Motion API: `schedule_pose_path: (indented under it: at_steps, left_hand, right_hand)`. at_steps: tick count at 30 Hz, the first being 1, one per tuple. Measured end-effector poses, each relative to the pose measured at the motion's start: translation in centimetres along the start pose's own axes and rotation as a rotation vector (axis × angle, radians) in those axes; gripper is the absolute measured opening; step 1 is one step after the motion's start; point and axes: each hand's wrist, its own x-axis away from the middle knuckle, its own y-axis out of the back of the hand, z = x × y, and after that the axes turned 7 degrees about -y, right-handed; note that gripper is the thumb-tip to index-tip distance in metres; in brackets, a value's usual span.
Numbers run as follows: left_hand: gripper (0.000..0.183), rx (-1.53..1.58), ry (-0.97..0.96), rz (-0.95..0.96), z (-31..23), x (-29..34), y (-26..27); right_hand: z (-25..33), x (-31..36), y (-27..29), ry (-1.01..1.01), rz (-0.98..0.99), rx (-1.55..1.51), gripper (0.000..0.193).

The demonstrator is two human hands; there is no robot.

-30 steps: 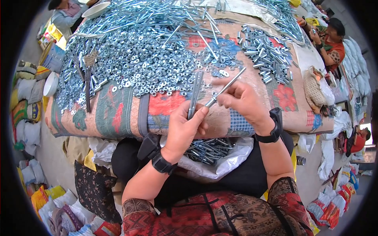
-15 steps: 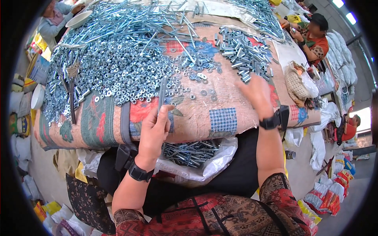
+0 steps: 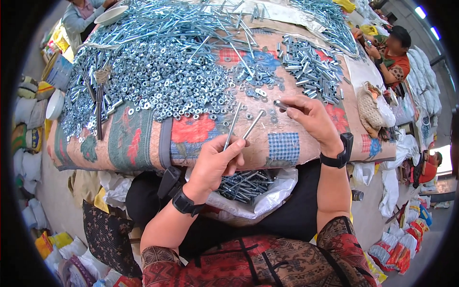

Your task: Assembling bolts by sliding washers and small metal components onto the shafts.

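Observation:
My left hand (image 3: pixel 217 162) is closed around two long thin metal rods (image 3: pixel 253 125), whose upper ends fan apart over the table edge. To its right, my right hand (image 3: pixel 313 119) pinches a short metal sleeve (image 3: pixel 282 105) between thumb and fingertips, close to the top end of the nearer rod but apart from it. Beyond the right hand lies a pile of similar sleeves (image 3: pixel 313 71). A broad heap of nuts (image 3: pixel 167 81) spreads ahead of my left hand, and flat washers (image 3: pixel 260 79) are scattered between the two piles.
Long rods (image 3: pixel 181 24) cover the far table. Below the near edge, a white sack (image 3: pixel 282 191) holds finished-looking bolts (image 3: pixel 244 185). A tied bundle of dark sticks (image 3: pixel 99 110) stands among the nuts at left. Co-workers (image 3: pixel 399 57) sit at far right and far left.
My right hand has come back from the sleeve pile toward the left hand, now with a sleeve in it. The rods in my left hand have spread apart and shifted right.

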Motion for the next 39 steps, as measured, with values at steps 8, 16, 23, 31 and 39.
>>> schedule_pose_path:
  at_steps: [8,16,23,31,39]
  left_hand:
    - [0.021,-0.018,0.049,0.022,0.0,0.1,0.1]
    - [0.025,0.034,0.043,0.004,-0.4,0.2,-0.8]
    - [0.026,0.123,0.005,-0.123,-1.3,0.3,0.7]
    - [0.023,0.216,-0.093,-0.175,-1.7,0.3,1.8]
    - [0.021,0.228,-0.136,-0.221,-1.5,-0.2,2.4]
  right_hand:
    - [1.1,-0.2,-1.5,0.212,0.015,0.207,0.025]
    - [1.7,0.2,-4.8,-0.211,0.135,-0.393,0.023]
    - [1.2,-0.7,-4.6,-0.089,-0.083,-0.008,0.019]
    - [-2.3,-1.9,-6.0,0.089,-0.313,0.609,0.017]
    - [-1.2,-4.6,-6.7,-0.002,-0.161,0.166,0.017]
